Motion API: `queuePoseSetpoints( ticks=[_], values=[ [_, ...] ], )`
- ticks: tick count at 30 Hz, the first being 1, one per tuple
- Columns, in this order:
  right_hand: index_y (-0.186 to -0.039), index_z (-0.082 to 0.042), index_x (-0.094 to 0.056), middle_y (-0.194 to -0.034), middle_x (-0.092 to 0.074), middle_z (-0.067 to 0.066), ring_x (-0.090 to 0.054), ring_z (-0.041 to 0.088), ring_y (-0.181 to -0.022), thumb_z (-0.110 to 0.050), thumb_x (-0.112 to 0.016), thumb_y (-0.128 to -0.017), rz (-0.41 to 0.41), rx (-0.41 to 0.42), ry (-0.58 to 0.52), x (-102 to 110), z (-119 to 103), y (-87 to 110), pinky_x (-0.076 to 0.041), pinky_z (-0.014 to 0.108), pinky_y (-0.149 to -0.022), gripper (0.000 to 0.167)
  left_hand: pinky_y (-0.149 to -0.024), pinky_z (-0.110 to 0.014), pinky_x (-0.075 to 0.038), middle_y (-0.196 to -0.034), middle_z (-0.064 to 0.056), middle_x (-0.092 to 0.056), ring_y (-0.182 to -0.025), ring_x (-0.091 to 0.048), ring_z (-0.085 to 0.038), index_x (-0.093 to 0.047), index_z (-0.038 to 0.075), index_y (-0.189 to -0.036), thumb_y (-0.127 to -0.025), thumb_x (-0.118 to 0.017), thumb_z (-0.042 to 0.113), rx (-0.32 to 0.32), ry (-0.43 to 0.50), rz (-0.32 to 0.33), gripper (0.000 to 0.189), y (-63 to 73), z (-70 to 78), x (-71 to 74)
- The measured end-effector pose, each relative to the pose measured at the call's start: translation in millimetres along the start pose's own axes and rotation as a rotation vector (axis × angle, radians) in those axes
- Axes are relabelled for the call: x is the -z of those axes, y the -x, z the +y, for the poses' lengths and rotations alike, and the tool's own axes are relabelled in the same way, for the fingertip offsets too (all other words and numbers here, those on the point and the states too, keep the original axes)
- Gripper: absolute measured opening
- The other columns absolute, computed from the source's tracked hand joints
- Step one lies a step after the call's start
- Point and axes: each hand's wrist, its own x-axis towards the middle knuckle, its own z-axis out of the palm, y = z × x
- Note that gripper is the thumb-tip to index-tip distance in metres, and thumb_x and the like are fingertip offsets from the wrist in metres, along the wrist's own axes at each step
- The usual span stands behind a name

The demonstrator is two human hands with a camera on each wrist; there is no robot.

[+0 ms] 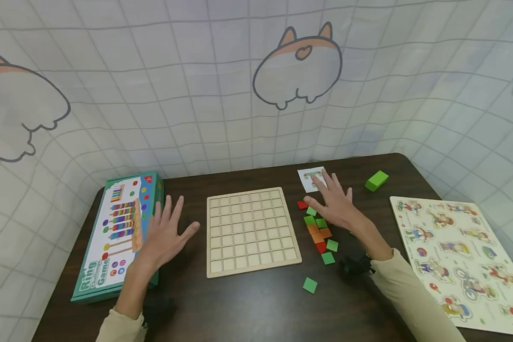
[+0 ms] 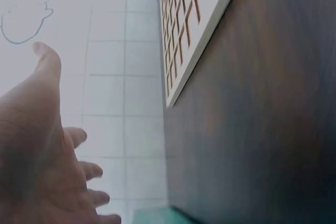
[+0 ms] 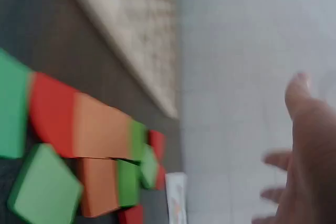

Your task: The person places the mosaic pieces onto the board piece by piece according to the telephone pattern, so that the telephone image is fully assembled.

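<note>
My left hand point(image 1: 164, 237) is held with fingers spread and straight, between the boxed ring game point(image 1: 119, 232) and the wooden grid board point(image 1: 252, 231); it holds nothing. In the left wrist view the left hand point(image 2: 37, 145) has its thumb up beside the board's edge. My right hand point(image 1: 335, 204), fingers also spread, hovers over the far end of a cluster of coloured square tiles point(image 1: 316, 237) and partly covers a white pattern card point(image 1: 305, 183). Nothing is in its grasp. Green, orange and red tiles point(image 3: 102, 127) fill the lower left of the right wrist view.
A lone green tile point(image 1: 309, 285) lies nearer the front, apart from the cluster. A green block point(image 1: 376, 181) sits at the back right. On the right lies a picture puzzle board point(image 1: 461, 261). A gridded cloth point(image 1: 222, 95) hangs behind the dark table point(image 1: 239, 308).
</note>
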Motion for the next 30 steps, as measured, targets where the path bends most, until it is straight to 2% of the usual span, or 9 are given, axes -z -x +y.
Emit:
queuePoseSetpoints(
  ticks=[5,8,11,17,20,23,26,30],
  values=[
    [-0.155,-0.011,-0.024,-0.164,-0.005,0.015,-0.006,0.043,-0.15,-0.039,-0.044,-0.102,0.059,0.086,-0.231,7.6,16.0,11.7,-0.013,0.074,-0.111,0.063,-0.11,-0.075,-0.006,-0.163,-0.02,0.007,-0.148,0.007,-0.049,-0.001,0.017,-0.158,-0.098,-0.046,0.055,-0.011,0.177,-0.047,0.084,-1.3,7.4,-17.5],
    [-0.154,-0.01,-0.026,-0.164,-0.01,0.016,-0.013,0.044,-0.149,-0.035,-0.046,-0.103,0.076,0.113,-0.27,11.4,21.4,15.2,-0.018,0.073,-0.11,0.061,-0.109,-0.077,-0.009,-0.164,-0.018,0.006,-0.149,0.004,-0.048,0.0,0.02,-0.158,-0.099,-0.046,0.049,-0.01,0.274,-0.049,0.08,-0.9,8.2,-27.6],
    [-0.153,-0.01,-0.028,-0.162,-0.018,0.017,-0.02,0.043,-0.147,-0.033,-0.048,-0.102,0.083,0.118,-0.276,16.0,25.2,17.5,-0.023,0.069,-0.109,0.06,-0.109,-0.077,-0.012,-0.164,-0.018,0.004,-0.149,0.0,-0.047,0.0,0.022,-0.158,-0.1,-0.047,0.046,-0.007,0.32,-0.054,0.078,-0.4,7.2,-37.4],
    [-0.144,-0.007,-0.045,-0.147,-0.043,0.019,-0.044,0.038,-0.131,-0.026,-0.059,-0.098,0.141,0.14,-0.212,18.9,35.4,22.6,-0.04,0.061,-0.102,0.052,-0.109,-0.077,-0.011,-0.164,-0.016,0.003,-0.15,0.001,-0.045,-0.001,0.017,-0.158,-0.1,-0.049,0.042,-0.008,0.346,-0.095,0.08,3.3,2.7,-53.9],
    [-0.135,-0.006,-0.054,-0.138,-0.053,0.016,-0.053,0.036,-0.121,-0.023,-0.063,-0.095,0.192,0.174,-0.174,18.2,39.9,25.0,-0.046,0.058,-0.095,0.045,-0.111,-0.075,-0.007,-0.164,-0.017,0.002,-0.15,0.003,-0.045,-0.001,0.013,-0.158,-0.099,-0.05,0.045,-0.039,0.341,-0.118,0.083,4.7,0.9,-58.9],
    [-0.129,-0.008,-0.06,-0.13,-0.059,0.013,-0.061,0.032,-0.109,-0.022,-0.066,-0.093,0.199,0.199,-0.135,17.1,42.7,26.6,-0.05,0.054,-0.088,0.038,-0.115,-0.07,-0.003,-0.164,-0.018,-0.001,-0.15,0.002,-0.044,-0.003,0.01,-0.158,-0.097,-0.051,0.049,-0.076,0.303,-0.126,0.086,6.4,-0.6,-64.3],
    [-0.122,-0.01,-0.065,-0.12,-0.064,0.01,-0.063,0.025,-0.097,-0.021,-0.066,-0.093,0.21,0.207,-0.107,13.6,44.4,25.7,-0.054,0.046,-0.079,0.032,-0.117,-0.066,0.001,-0.164,-0.018,-0.005,-0.151,0.001,-0.044,-0.005,0.01,-0.158,-0.095,-0.052,0.052,-0.095,0.251,-0.129,0.089,9.4,-2.7,-68.8],
    [-0.117,-0.009,-0.069,-0.111,-0.067,0.007,-0.059,0.014,-0.088,-0.019,-0.067,-0.092,0.217,0.206,-0.097,8.5,43.8,23.6,-0.054,0.038,-0.073,0.027,-0.118,-0.064,0.002,-0.164,-0.017,-0.008,-0.151,0.002,-0.043,-0.007,0.011,-0.158,-0.09,-0.057,0.056,-0.103,0.211,-0.122,0.095,11.3,-5.6,-71.0]
  ],
)
